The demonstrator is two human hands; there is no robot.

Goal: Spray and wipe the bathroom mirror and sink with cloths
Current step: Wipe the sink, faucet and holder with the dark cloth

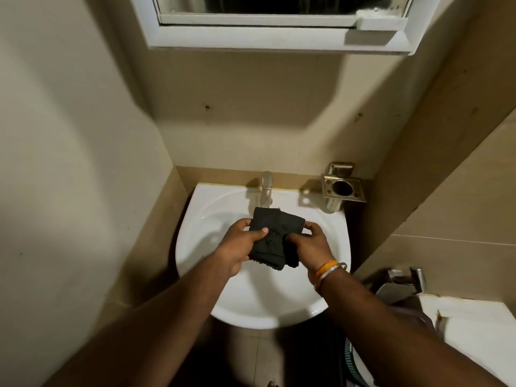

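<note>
Wall tile (69, 163) fills everything out to the left of my grip, plain beige. Next in comes my left hand (237, 247), fingers curled under the left edge of the dark cloth (275, 238) and the thumb pressed flat on top of it, so that hand has a firm hold. The cloth is folded into a thick wad, frayed along its near edge, and I hold it between both hands above the bowl of the white sink (201, 219), not touching the basin as far as I can tell. Straight beyond the grip stands the chrome tap (266, 189), its spout just behind the far edge of the cloth; whether they touch I cannot tell. High above that, the white-framed mirror (279, 26) hangs on the back wall, with only its lower strip in sight.

On the other side of the wad, my right hand (310, 244) closes on the cloth's right edge, fingertips pinching the far corner and the thumb tucked across the near part. 2 bangles (329, 268), 1 orange and 1 silver, sit on that wrist. Beyond and to the right of the grip, a metal holder (342, 188) is fixed to the wall above the sink's back corner. Further right and nearer me, a 2nd chrome fitting (405, 280) sticks out from the side wall, blurred.
</note>
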